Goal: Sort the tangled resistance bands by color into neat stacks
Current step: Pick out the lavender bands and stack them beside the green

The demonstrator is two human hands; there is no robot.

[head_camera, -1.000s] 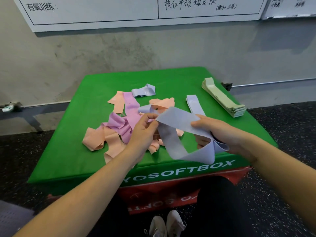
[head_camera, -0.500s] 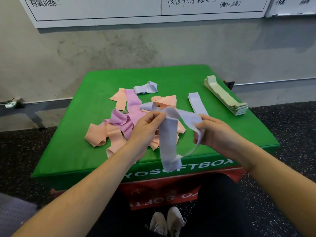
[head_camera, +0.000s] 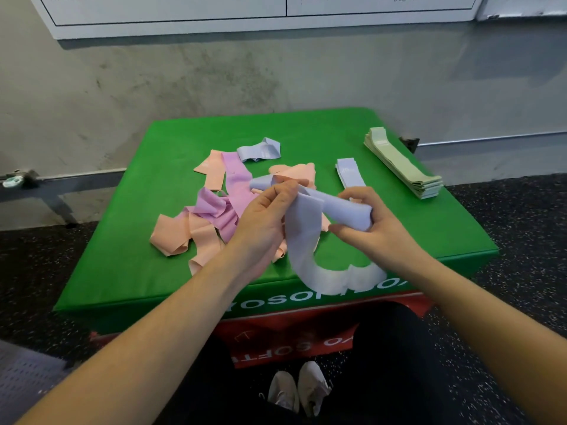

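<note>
Both hands hold one lavender-blue resistance band (head_camera: 306,240) above the near edge of the green soft box (head_camera: 147,240). My left hand (head_camera: 264,219) pinches its upper left end. My right hand (head_camera: 365,222) grips its folded right end, and a loop of the band sags below them. Behind my hands lies a tangled pile of peach bands (head_camera: 181,234) and purple bands (head_camera: 227,204). A crumpled blue band (head_camera: 259,150) lies behind the pile. A flat blue band stack (head_camera: 348,174) sits at centre right. A neat stack of green bands (head_camera: 402,162) lies at the far right.
The box stands against a grey concrete wall (head_camera: 214,81) with a whiteboard (head_camera: 245,10) above. Dark speckled floor (head_camera: 521,240) surrounds it. My legs and white shoes (head_camera: 297,391) are below the box's front, and a red box (head_camera: 276,338) lies under the green one.
My hands have drawn closer together and folded the blue band. Its loop now sags lower over the front edge, and my right hand has gathered one end into a fold.
</note>
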